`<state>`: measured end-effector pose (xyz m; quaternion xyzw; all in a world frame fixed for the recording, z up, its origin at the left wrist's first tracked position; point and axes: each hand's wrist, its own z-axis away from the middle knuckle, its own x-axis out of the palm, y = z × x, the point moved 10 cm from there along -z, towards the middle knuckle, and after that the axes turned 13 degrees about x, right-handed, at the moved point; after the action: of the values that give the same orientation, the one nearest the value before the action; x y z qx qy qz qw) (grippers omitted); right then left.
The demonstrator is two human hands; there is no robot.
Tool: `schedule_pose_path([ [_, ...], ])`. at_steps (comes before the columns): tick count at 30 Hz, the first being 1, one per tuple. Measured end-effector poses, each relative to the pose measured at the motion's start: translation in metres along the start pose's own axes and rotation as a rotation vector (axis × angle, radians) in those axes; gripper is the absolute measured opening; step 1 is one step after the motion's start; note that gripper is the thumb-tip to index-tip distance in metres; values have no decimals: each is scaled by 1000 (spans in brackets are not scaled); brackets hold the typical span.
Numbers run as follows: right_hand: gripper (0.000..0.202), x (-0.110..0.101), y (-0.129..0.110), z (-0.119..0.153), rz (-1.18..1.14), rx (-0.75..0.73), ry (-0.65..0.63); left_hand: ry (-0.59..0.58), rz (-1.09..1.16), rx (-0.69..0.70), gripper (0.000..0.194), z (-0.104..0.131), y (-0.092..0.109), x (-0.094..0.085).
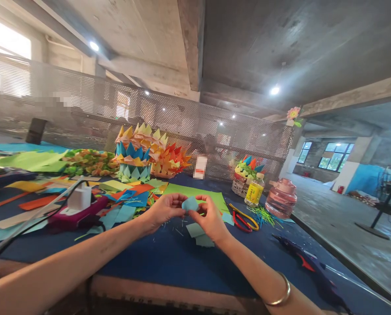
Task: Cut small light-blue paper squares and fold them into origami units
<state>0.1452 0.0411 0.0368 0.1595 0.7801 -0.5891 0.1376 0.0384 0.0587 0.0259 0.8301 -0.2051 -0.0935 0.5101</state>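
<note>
A small light-blue piece of paper point(190, 204) is held up over the table between both hands. My left hand point(165, 211) pinches its left edge between thumb and fingers. On the opposite edge, the fingertips of my right hand point(211, 218) are closed on the same piece. Below them on the dark blue tabletop lie pale green-blue paper pieces point(200, 236) and thin scraps. A green sheet point(211, 197) lies just behind the hands. To the right are scissors point(244, 218) with red and yellow handles.
At right stand a yellow-labelled bottle point(254, 192), a pink water jug point(280, 199) and a glue gun point(310, 262). Folded-paper crowns point(139, 151) stand at the back left. A magenta power strip point(79, 214) with cables sits left, among many coloured paper strips. A perforated screen point(169, 113) rises behind.
</note>
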Motion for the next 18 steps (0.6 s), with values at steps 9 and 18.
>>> schedule_pose_path([
  [9, 40, -1, 3, -1, -111, 56, -32, -12, -21, 24, 32, -1, -1, -1],
  [18, 43, -2, 0, 0, -144, 38, -26, -8, -12, 15, 32, -1, -3, -1],
])
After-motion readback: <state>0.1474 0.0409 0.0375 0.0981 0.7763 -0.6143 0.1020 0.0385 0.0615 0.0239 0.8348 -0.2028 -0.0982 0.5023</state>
